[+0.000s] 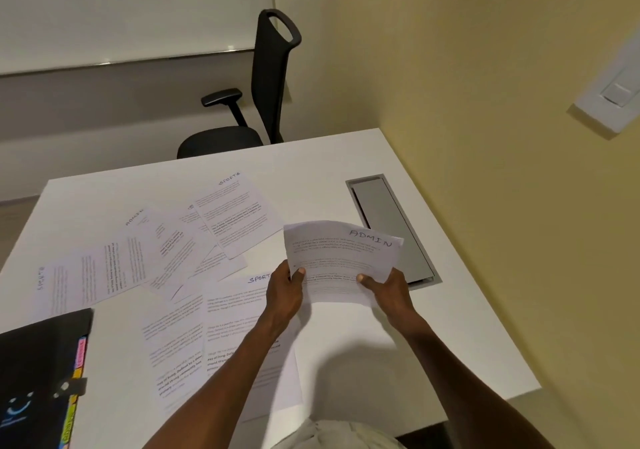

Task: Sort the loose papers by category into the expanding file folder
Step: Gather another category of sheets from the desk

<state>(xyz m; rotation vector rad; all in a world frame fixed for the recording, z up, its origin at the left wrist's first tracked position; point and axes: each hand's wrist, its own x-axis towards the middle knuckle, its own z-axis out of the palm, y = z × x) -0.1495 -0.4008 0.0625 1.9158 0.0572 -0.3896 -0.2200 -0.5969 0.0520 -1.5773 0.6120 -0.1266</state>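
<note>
Both hands, left [285, 284] and right [389, 287], pinch the ADMIN sheet [341, 260] above the table [433, 327], thumbs on top, probably reading its label before filing in the folder [38, 372] far left.

Both bare forearms reach forward, converging. Left hand [285, 287] raised, thumb on top, fingers curled underneath, pinching. Right hand [388, 291] level with it, close beside, thumb on top, fingers underneath, also pinching. Wrists straight.
</note>
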